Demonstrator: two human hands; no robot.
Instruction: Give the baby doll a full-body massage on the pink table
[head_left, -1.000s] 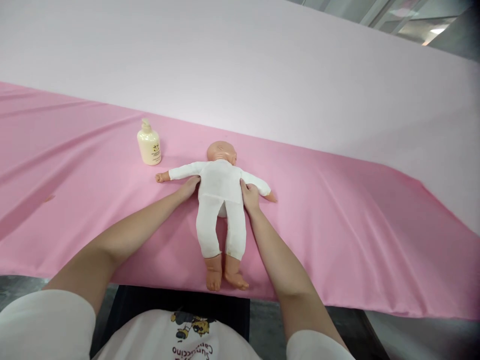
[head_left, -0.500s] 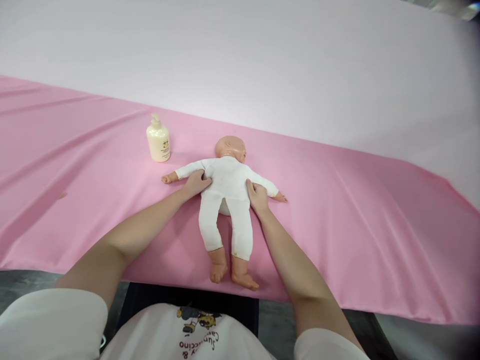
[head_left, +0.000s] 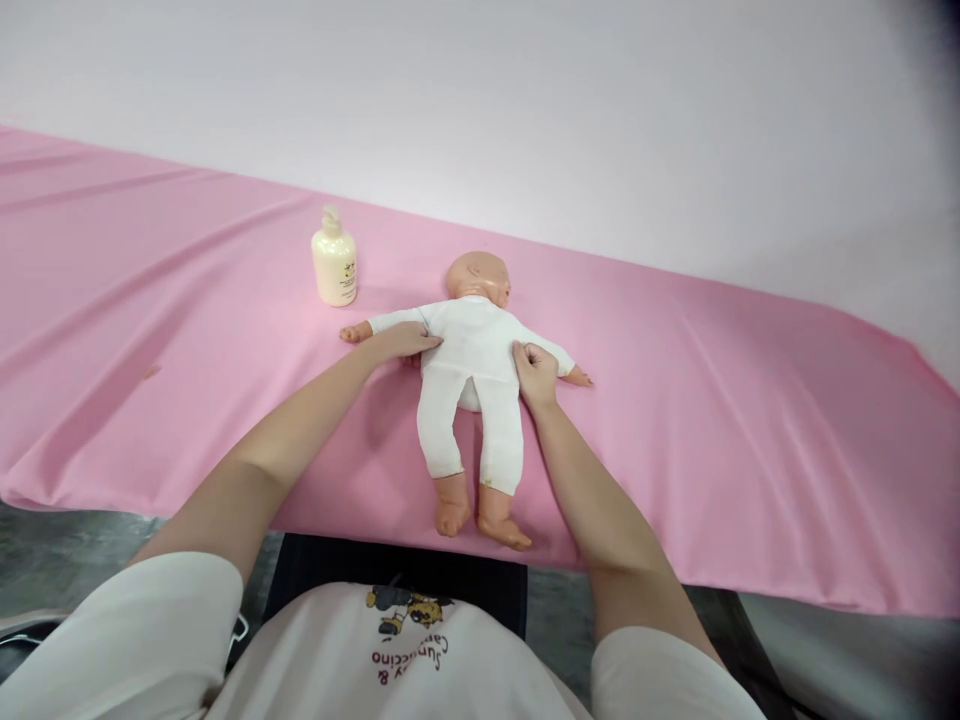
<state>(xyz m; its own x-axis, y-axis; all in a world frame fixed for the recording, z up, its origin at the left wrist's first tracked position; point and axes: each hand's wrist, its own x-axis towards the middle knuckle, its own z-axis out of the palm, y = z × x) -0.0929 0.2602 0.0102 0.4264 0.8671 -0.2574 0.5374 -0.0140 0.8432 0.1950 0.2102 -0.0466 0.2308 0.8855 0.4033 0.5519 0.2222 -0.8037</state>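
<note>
A baby doll (head_left: 471, 335) in a white cloth suit lies on its front, its bald head turned to the right and its arms spread wide. My left hand (head_left: 409, 341) is closed at the left side of its torso, just below the arm, with the thumb on the white cloth and the other fingers partly hidden. On the opposite side, my right hand (head_left: 535, 372) has its fingers curled in and its thumb against the doll's flank. Both hands appear to grip the torso or its cloth. The doll's bare feet point towards me.
A cream pump bottle (head_left: 335, 268) stands upright beyond the doll's left arm. Pink cloth (head_left: 675, 420) with soft folds covers the near table, and a white surface (head_left: 480, 120) lies behind it. A dark seat (head_left: 480, 590) shows below the table's front edge.
The whole view has shifted slightly, so everything sits a little higher and further right. My left hand has flattened a bit at the doll's side; both hands stay at its torso.
</note>
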